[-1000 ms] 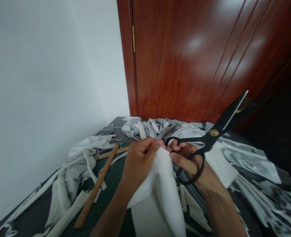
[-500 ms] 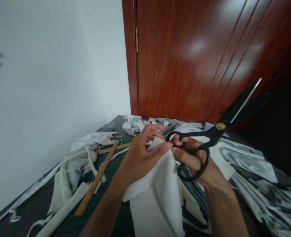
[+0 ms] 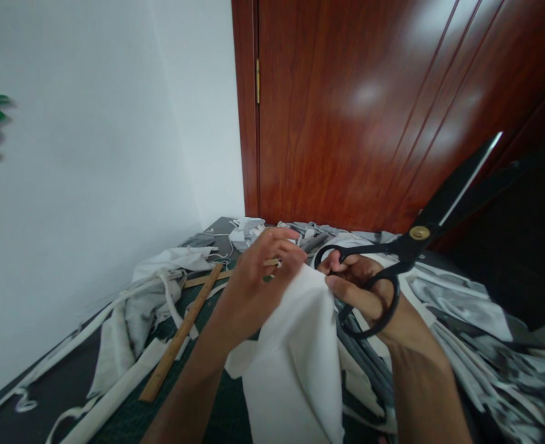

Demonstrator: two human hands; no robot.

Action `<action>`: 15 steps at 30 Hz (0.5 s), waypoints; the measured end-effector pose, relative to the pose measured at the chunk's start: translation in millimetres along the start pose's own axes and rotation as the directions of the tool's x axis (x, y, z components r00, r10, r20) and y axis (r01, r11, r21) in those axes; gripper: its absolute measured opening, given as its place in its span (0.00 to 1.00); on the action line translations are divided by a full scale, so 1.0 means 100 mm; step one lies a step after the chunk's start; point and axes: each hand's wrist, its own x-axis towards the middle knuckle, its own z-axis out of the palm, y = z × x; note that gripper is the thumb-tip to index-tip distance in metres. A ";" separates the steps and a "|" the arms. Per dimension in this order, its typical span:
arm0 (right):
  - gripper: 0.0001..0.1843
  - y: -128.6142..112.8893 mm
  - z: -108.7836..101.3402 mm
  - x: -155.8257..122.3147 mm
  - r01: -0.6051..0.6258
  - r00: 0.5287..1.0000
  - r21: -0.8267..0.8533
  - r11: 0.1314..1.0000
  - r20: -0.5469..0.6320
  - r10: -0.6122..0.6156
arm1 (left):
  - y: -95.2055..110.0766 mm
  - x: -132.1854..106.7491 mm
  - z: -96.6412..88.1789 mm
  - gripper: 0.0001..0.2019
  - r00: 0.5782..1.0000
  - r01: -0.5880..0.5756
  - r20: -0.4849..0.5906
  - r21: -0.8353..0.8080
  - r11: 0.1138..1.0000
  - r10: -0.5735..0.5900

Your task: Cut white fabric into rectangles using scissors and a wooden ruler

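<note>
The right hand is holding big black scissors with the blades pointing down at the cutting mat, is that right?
No: the head view shows the right hand holding the black scissors, but their blades point up and to the right, not down at the cutting mat.

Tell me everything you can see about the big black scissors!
These are black tailor's shears. Their long, straight blades look like dark metal, and one has a bright edge. A round brass-coloured screw joins them. The blades are slightly apart and point up and to the right, in the air above a pile of cloth. The two big black loop handles are held in the right hand.
</note>
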 end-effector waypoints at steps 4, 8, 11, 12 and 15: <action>0.16 0.02 -0.04 -0.03 -0.018 0.998 -0.094 0.995 -0.067 0.012 | 0.05 -0.04 0.08 0.10 0.996 0.025 0.078 0.205 0.978 -0.042; 0.16 -0.01 -0.03 -0.05 0.021 0.997 -0.109 0.994 -0.072 -0.029 | 0.07 -0.04 0.12 0.20 1.000 0.004 -0.005 0.185 0.983 -0.003; 0.16 -0.06 -0.04 -0.04 0.045 0.997 -0.085 0.995 -0.052 -0.050 | 0.07 -0.04 0.11 0.23 0.997 0.007 -0.076 0.137 0.991 0.004; 0.16 -0.07 -0.05 -0.03 0.050 0.998 -0.081 0.995 -0.038 -0.053 | 0.07 -0.04 0.10 0.24 0.996 0.008 -0.088 0.111 0.994 0.002; 0.17 -0.09 -0.08 -0.01 0.067 0.998 -0.058 0.996 0.023 -0.066 | 0.07 -0.05 0.09 0.25 0.999 -0.005 -0.044 0.073 0.997 0.008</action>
